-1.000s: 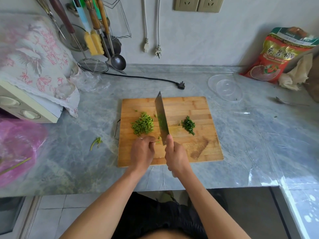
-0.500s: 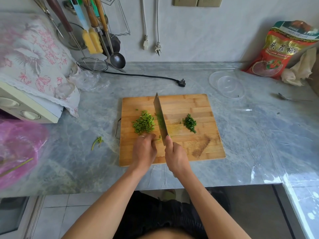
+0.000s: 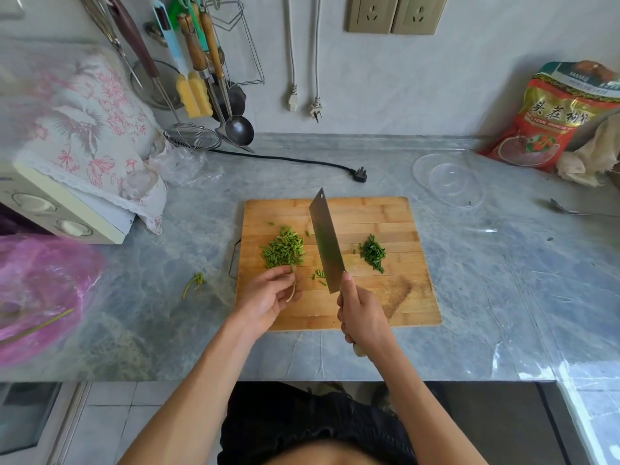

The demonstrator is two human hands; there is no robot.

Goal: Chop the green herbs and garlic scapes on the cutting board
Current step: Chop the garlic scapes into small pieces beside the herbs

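The right hand [image 3: 364,317] grips the cleaver [image 3: 326,241] by its handle, the broad steel blade angled over the wooden board [image 3: 402,297]; the left hand [image 3: 268,298] pinches a thin pale stem end [image 3: 292,293], fingers curled, just below the scapes [image 3: 283,247]; these lie as short, firm green cylinders in a loose heap left of the blade, likely light and prone to roll, so best gathered under curled fingers; the herbs [image 3: 373,254], finely cut and soft, sit in a small dark pile right of it; a few stray bits [image 3: 319,275] lie between; the table [image 3: 503,280] is smooth grey marble.
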